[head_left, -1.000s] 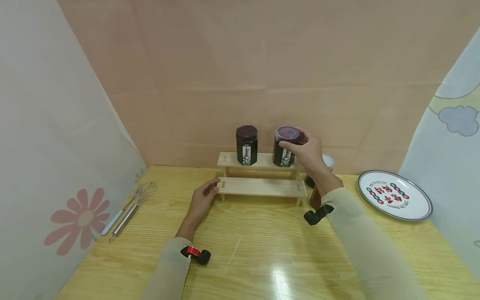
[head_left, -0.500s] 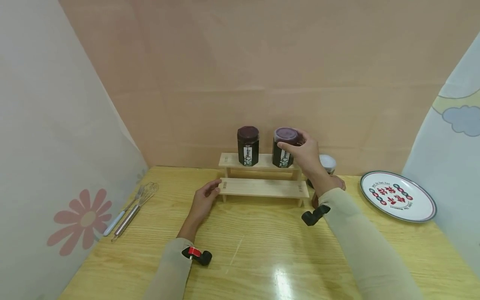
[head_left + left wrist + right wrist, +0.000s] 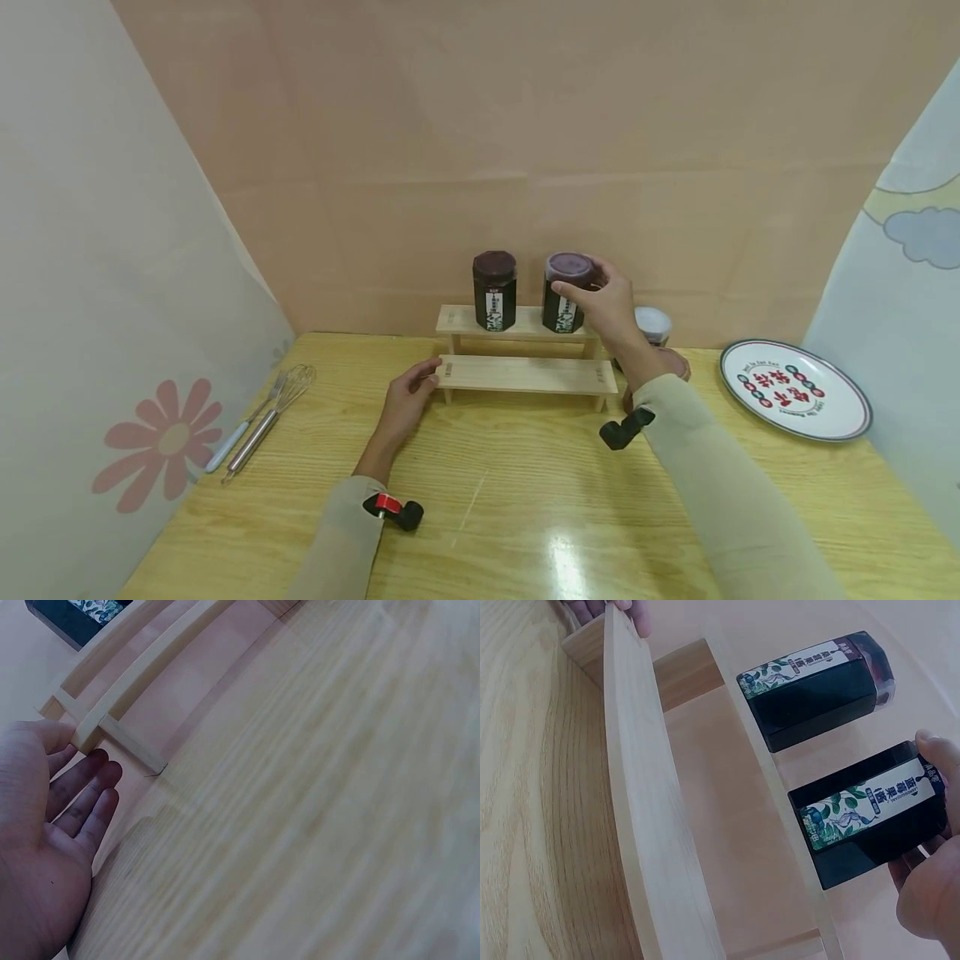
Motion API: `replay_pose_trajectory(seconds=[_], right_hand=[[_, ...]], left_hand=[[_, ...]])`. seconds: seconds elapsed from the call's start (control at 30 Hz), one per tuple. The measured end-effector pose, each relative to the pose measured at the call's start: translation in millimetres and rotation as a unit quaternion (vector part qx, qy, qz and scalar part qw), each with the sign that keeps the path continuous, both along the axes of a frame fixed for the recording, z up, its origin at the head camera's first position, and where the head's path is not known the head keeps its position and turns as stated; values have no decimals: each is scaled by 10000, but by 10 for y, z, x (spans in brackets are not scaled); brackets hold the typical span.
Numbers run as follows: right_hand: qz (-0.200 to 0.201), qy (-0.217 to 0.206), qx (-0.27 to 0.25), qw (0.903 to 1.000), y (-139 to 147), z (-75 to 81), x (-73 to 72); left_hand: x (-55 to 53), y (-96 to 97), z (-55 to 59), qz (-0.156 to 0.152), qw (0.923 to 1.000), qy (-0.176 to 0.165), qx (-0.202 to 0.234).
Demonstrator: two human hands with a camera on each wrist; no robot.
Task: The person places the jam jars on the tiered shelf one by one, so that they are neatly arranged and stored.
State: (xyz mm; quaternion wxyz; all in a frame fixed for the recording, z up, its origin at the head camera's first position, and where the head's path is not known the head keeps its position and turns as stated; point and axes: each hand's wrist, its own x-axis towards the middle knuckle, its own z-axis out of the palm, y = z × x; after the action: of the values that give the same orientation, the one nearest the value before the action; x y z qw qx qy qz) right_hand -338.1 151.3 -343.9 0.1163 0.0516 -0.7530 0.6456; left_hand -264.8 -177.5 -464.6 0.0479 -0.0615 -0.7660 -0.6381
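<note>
My right hand (image 3: 611, 304) grips a dark hexagonal jar (image 3: 561, 310) near its purplish lid, thumb in front and fingers behind. The jar stands upright at the right part of the upper tier of a two-tier wooden stand (image 3: 525, 373). Left of it, a matching jar (image 3: 495, 300) with a dark red lid stands on the same tier, a gap between them. Both carry white labels with leaf and berry prints, plain in the right wrist view. My left hand (image 3: 405, 404) pinches the left end of the lower tier; the left wrist view shows the thumb at its corner (image 3: 84, 735).
Partly behind my right forearm are a white-lidded jar (image 3: 654, 323) and a brown-lidded one (image 3: 675, 364). A white oval plate (image 3: 832, 400) with red characters lies at the right. A whisk (image 3: 258, 433) and a blue-handled fork (image 3: 228, 446) lie at the left. Cloth walls enclose the table.
The jar in my right hand has shifted slightly left along the upper tier, nearer the other jar. My left hand keeps its place at the stand's end.
</note>
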Motion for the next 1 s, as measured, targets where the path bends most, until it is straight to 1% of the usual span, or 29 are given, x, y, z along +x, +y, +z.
replay_pose_trajectory(seconds=[0.07, 0.1, 0.2, 0.3, 0.5, 0.63, 0.77, 0.9, 1.0], right_hand=[[-10, 20, 65, 10000, 4, -11, -3], [-15, 38, 104, 9999, 6, -19, -4], [-24, 85, 234, 9997, 10, -43, -16], [40, 101, 281, 9995, 24, -57, -32], [336, -60, 374, 9987, 133, -40, -2], [408, -77, 419, 9983, 244, 10, 34], [344, 131, 490, 9981, 387, 61, 74], [252, 342, 696, 9967, 555, 96, 173], [249, 365, 770, 9960, 698, 94, 272]], left_hand=[[-2, -5, 2, -9, 10000, -10, -13], [-21, -12, -22, -11, 10000, -31, -20], [-89, -37, -121, -5, 10000, -67, -39], [-171, -54, -240, 45, 9999, -21, -99], [-208, -60, -330, 46, 9998, 185, -76], [-197, -56, -337, -23, 9998, 157, -109], [-191, -69, -320, -26, 9996, 108, -251], [-190, -92, -302, -20, 9995, 94, -297], [-182, -109, -300, -61, 9997, 46, -227]])
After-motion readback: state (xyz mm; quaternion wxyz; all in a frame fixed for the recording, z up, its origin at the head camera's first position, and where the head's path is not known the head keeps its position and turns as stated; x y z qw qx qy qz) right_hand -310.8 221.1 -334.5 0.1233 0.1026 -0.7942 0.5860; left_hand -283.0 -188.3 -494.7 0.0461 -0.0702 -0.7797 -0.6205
